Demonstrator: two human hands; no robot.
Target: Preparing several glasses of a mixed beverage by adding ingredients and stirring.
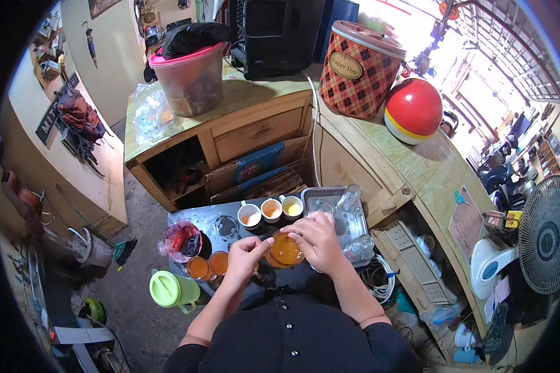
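Note:
Amber liquid fills a clear round glass vessel (285, 254) between my hands, in front of my chest. My right hand (321, 240) curls over its right side, with thumb and fingers at the rim. Thumb and forefinger of my left hand (245, 256) are pinched together at the left rim; whether they hold anything is hidden. Just left of that hand stand a glass mug of orange-brown drink (198, 268) and another such glass (218, 263). Beyond my hands are three white cups in a row: a left cup (249, 215), a middle cup (271, 210) and a right cup (292, 207), each with some orange or yellow contents.
A metal tray (311, 192) with several clear glasses is at the right of the dark table (186, 217). A red plastic bag (173, 231) and a lidded green pitcher (170, 289) are at left. Wooden counters (378, 154) curve around; a fan (543, 238) stands right.

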